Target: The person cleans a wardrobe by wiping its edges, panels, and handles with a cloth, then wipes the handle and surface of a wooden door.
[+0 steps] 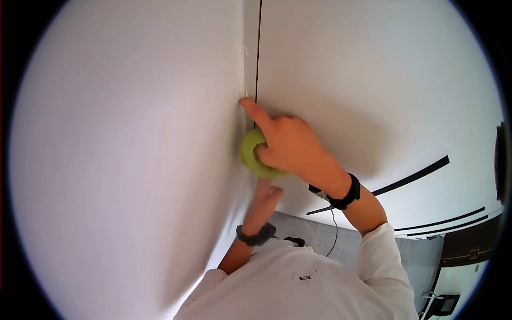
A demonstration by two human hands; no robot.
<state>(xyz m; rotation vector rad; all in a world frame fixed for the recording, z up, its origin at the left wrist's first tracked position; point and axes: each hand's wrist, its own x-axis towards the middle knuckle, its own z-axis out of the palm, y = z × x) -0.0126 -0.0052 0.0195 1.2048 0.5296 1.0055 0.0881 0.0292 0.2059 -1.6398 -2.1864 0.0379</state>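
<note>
My right hand [296,144] holds a ring-shaped roll of yellow-green tape [248,154], its thumb hooked into the hole. The index finger stretches out and presses at the inner corner between two white surfaces. Above that fingertip, a thin pale strip [246,80] with a frayed upper end runs along the corner. Just below the roll is my left hand [263,205], close to the corner. Its visible fingers are bent, with one reaching up towards the roll. The roll partly hides the tips, so I cannot make out what they hold.
A smooth white wall [122,149] fills the left side. To the right stands a white panel [362,64], with a dark gap along its edge near the corner. Black strips [413,175] cross the lower right. A thin cable [336,234] hangs from the right wrist over grey floor.
</note>
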